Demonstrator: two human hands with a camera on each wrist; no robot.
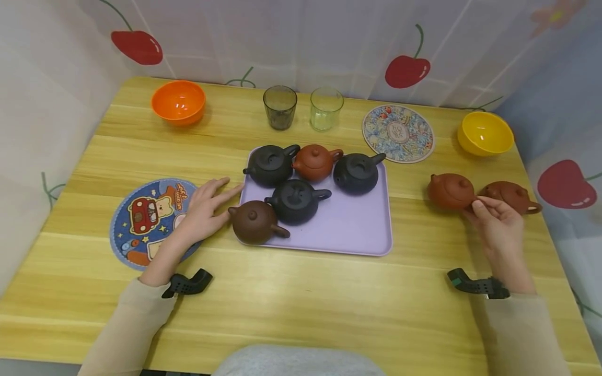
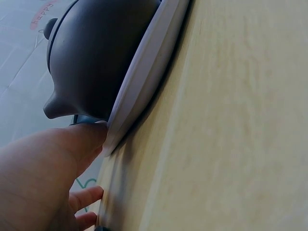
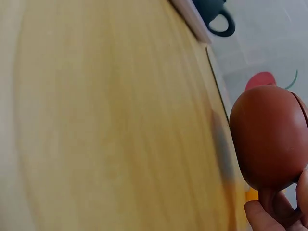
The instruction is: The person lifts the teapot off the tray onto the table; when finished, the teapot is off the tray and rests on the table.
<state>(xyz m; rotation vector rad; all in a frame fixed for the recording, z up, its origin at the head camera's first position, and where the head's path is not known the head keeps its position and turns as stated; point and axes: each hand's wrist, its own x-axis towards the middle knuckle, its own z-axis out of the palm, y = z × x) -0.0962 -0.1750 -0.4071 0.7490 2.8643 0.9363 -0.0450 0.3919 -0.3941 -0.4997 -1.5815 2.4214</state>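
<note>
While the right hand (image 1: pixel 500 230) pinches the handle of a red-brown teapot (image 1: pixel 449 192) between thumb and fingers, the left hand (image 1: pixel 204 211) lies with its fingers spread apart, gripping nothing, at the left edge of a lilac tray (image 1: pixel 348 224). The held teapot is at the right side of the desk (image 1: pixel 301 308), well apart from the tray, its spout pointing left; in the right wrist view it appears raised, with a shadow on the wood beneath it. Just beside it, on the far side of the fingers, a second red-brown teapot (image 1: pixel 511 193) has its handle turned to the right.

Five teapots stand on the tray, crowded toward its left and back. A black teapot (image 1: pixel 269 167), an orange-red teapot (image 1: pixel 314 163) and another black teapot (image 1: pixel 357 175) form the back row; in front are a third black teapot (image 1: pixel 295 202) and a dark brown teapot (image 1: pixel 253 223) at the front left corner, near the left thumb.

Under the left hand and wrist is a round blue mat (image 1: pixel 148 222), partly covered. Along the back are an orange bowl (image 1: pixel 181 120), a grey glass (image 1: pixel 280 110), a green glass (image 1: pixel 326 110), a round floral mat (image 1: pixel 398 133) and a yellow bowl (image 1: pixel 482 147). Behind hangs a pale sheet printed with cherries.
</note>
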